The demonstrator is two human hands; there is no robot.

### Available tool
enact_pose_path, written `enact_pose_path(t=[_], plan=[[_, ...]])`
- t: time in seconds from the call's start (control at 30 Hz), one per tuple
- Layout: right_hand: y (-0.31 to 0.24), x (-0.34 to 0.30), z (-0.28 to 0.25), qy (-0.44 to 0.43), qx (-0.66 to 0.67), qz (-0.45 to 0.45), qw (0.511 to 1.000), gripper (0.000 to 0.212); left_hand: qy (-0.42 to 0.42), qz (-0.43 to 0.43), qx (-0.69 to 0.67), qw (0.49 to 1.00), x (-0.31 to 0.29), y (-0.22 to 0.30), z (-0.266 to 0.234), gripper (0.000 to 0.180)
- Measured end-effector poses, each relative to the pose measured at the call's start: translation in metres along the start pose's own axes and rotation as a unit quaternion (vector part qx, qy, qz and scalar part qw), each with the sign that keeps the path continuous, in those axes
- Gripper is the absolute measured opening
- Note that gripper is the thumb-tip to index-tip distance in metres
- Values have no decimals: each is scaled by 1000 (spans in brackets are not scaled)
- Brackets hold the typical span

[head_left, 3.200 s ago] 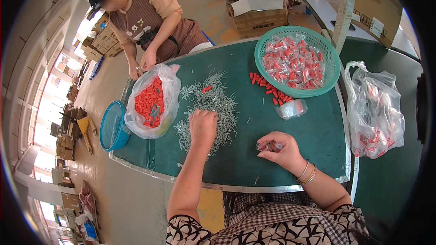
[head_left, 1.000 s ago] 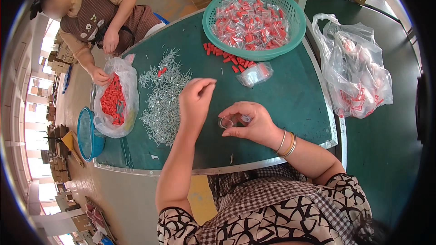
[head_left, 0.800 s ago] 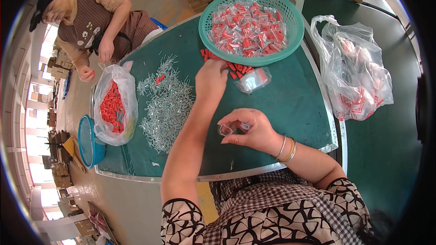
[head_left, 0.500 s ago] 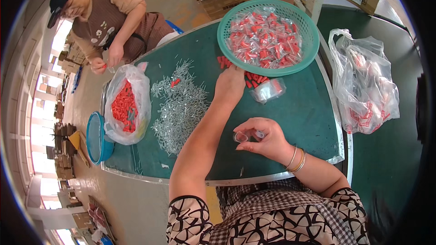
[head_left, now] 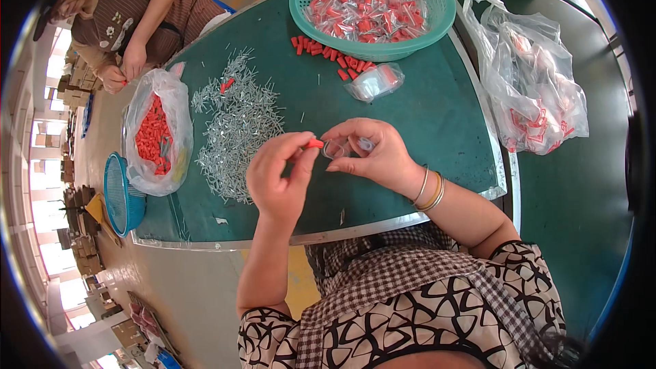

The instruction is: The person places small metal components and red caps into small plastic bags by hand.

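Observation:
Between the thumb and fingers of my left hand [head_left: 277, 171] is a small red plastic cap [head_left: 315, 144]. It is right at the mouth of a small clear plastic bag [head_left: 335, 149], which my right hand [head_left: 384, 154] holds with curled fingers. Left of my hands spreads a heap of thin silver metal pins [head_left: 239, 140]. A row of loose red caps [head_left: 350, 65] lies beyond my hands, beside a stack of clear bags [head_left: 376, 83]. Behind them stands a green basket [head_left: 372, 49] of filled bags with red pieces inside.
On the left edge are a white plastic bag [head_left: 179, 113] of red caps and a blue basket [head_left: 115, 195]. A co-worker [head_left: 126, 17] handles something small at the far left. A clear carrier bag [head_left: 540, 89] lies on the adjoining surface to the right.
My left hand has come back from the loose red caps near the green basket, bringing one cap to the small bag. My right hand still holds that bag. The whole view has shifted.

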State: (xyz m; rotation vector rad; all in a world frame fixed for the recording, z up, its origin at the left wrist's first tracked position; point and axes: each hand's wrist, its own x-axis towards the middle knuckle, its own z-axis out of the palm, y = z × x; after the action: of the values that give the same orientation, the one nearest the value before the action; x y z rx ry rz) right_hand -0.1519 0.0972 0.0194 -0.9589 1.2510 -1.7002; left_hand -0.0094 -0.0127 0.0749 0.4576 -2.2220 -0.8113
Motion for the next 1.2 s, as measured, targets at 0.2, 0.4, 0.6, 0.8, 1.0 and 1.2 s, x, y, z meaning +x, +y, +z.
enact_pose_path(t=[0.2,0.4,0.6,0.8,1.0,1.2], plan=[[0,-3,-1,11,-47,-31,998,38,-25,39,-20,999,-3,-9,2,12],[-12,-4,1,-34,-39,-9,999,41,4,-123,-18,992,31,-45,31,14],[-13,0,-1,-36,-87,-43,995,40,-182,67,160,968,78,-81,87,27],[-12,2,-5,-20,-34,-23,999,39,-249,192,282,906,97,-84,94,13],[-14,2,-6,-21,-97,-18,995,39,-268,260,339,864,104,-79,101,11],[-13,0,-7,-3,-59,-21,998,41,-123,-75,73,987,89,-51,62,17]])
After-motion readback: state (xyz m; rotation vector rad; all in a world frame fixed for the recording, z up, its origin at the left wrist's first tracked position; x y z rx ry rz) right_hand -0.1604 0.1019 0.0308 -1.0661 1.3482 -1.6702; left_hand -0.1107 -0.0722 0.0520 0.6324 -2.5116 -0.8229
